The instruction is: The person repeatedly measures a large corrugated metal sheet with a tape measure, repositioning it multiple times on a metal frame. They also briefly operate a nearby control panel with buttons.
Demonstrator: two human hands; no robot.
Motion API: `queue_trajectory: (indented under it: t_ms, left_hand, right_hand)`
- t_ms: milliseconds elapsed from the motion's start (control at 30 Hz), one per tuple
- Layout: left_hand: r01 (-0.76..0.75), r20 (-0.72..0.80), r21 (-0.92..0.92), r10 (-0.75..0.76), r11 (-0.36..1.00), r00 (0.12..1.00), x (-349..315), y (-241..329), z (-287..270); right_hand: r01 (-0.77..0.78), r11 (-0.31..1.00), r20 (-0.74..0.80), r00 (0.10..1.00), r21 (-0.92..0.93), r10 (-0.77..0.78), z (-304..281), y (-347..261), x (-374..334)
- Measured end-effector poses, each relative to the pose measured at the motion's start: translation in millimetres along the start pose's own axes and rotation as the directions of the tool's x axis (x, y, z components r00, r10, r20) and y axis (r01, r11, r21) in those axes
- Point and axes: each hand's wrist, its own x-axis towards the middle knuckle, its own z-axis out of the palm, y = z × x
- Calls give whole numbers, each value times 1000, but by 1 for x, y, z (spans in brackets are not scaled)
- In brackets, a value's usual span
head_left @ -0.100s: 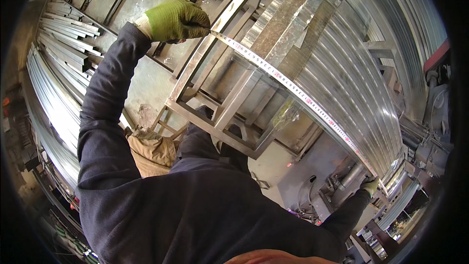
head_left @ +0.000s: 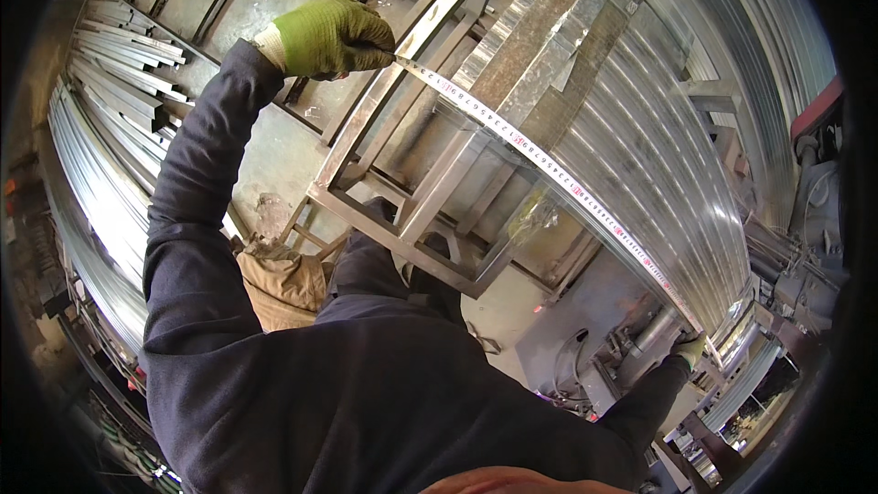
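Note:
A white tape measure (head_left: 551,165) is stretched diagonally across the view, running over a metal frame and along the edge of a stack of long, shiny metal profiles (head_left: 645,119). My left hand (head_left: 331,37), in a green work glove, pinches the tape's end just beyond the frame's outer bar. Far off at the lower right, my gloved right hand (head_left: 690,349) closes on the tape's other end beside the profiles' tips. The tape's case cannot be made out there. Beneath the tape, the rusty, square-tube metal frame (head_left: 402,242) stands before my legs.
Bundles of metal strips (head_left: 119,64) lie at the left on the floor. A brown cloth (head_left: 283,285) lies near my legs. Machinery (head_left: 814,206) with a red edge stands at the far right. More corrugated-looking profiles (head_left: 773,55) are at the upper right.

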Motion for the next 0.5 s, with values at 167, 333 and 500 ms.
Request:
queue_trajectory:
  t_ms: [167, 333, 500]
  left_hand:
    - [-34, -43, 4, 34, 999, 998, 5, 7, 3]
    - [-40, -38, -10, 39, 999, 999, 2, 14, 0]
    - [-41, -51, 17, 42, 999, 998, 3, 4, 5]
  right_hand:
    - [43, 999, -27, 999, 30, -43, 18, -22, -44]
    - [-35, 994, -117, 992, 106, 47, 20, -23, -36]
    - [16, 997, 123, 992, -73, -7, -6, -23, -4]
